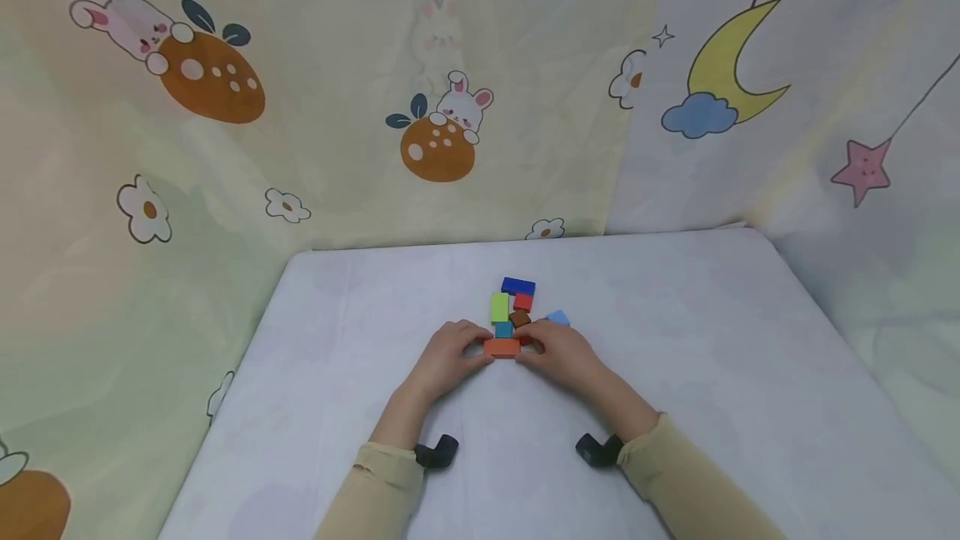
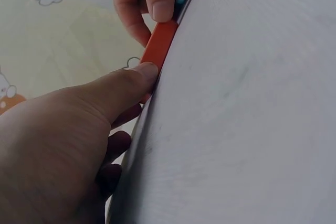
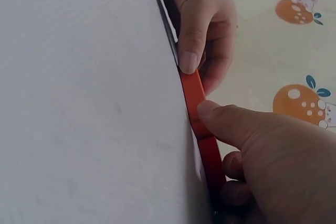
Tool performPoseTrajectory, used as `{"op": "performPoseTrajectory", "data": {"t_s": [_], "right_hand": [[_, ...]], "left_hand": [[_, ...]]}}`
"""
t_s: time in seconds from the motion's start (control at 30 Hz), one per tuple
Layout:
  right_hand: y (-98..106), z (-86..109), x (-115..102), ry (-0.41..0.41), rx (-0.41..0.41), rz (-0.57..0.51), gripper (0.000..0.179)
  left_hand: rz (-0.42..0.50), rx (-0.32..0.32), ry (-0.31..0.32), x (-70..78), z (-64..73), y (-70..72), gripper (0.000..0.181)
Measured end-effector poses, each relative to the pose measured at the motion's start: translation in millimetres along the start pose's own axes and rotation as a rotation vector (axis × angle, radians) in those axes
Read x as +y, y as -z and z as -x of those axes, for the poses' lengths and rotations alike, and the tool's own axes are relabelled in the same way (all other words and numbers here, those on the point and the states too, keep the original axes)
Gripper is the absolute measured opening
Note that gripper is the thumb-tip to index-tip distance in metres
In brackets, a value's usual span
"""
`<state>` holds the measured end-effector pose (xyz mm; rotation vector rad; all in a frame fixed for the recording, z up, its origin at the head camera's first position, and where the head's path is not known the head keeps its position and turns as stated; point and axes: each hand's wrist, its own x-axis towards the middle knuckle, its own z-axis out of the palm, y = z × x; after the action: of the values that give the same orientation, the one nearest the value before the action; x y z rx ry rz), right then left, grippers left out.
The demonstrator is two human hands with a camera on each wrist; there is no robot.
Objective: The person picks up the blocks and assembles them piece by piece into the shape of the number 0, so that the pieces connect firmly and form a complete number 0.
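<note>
orange block (image 1: 502,347): lies lengthwise from left to right on the white-covered table (image 1: 712,323), about midway between the left and right edges, the closest of the grouped pieces to the person.
left hand (image 1: 452,352): pinches the block's left end, thumb along the side facing the person; the fingertips behind are partly hidden.
right hand (image 1: 561,352): holds the other end in a similar narrow pinch, thumb on that same side.
teal block (image 1: 503,329): sits just beyond the orange one, toward the table's far edge, with the lime green block (image 1: 499,307) next in line.
crowded side: a near red block (image 3: 211,163) appears to meet the orange block's right end, partly covered by right-hand fingers; the brown block (image 1: 521,319), far red block (image 1: 522,302) and dark blue block (image 1: 518,286) run toward the far edge.
light blue block (image 1: 558,317): just past the right hand, toward the far-right corner.
step in hand: judged to be squaring up the orange block, best done with even, light pressure from both thumbs, keeping it flat on the cloth.
risk: a hard push could skew the teal piece, and right-hand fingers could nudge the red or brown one.
letting go: best with both pinches eased together, fingers drawn straight out.
</note>
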<state>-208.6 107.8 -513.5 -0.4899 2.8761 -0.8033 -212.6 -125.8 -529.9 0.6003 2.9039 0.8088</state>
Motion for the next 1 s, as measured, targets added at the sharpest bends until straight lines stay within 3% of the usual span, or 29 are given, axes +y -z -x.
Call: {"op": "performPoseTrajectory", "data": {"t_s": [0.2,0.43,0.73,1.0], "right_hand": [[0.0,-0.7,0.0,0.013,-0.002,0.019,0.039],[7.6,6.8,5.3,0.001,-0.065,-0.024,0.037],[21.1,31.3,16.7,0.024,-0.172,-0.065,0.031],[23.8,38.7,25.7,0.117,-0.206,-0.069,0.030]], "left_hand": [[0.016,0.008,-0.015,2.3,0.0,1.1,0.038],[0.065,-0.063,-0.017,12.8,3.9,5.2,0.038],[0.045,-0.159,-0.088,32.3,15.0,0.4,0.038],[0.002,-0.158,-0.165,32.1,18.4,-9.6,0.037]]}}
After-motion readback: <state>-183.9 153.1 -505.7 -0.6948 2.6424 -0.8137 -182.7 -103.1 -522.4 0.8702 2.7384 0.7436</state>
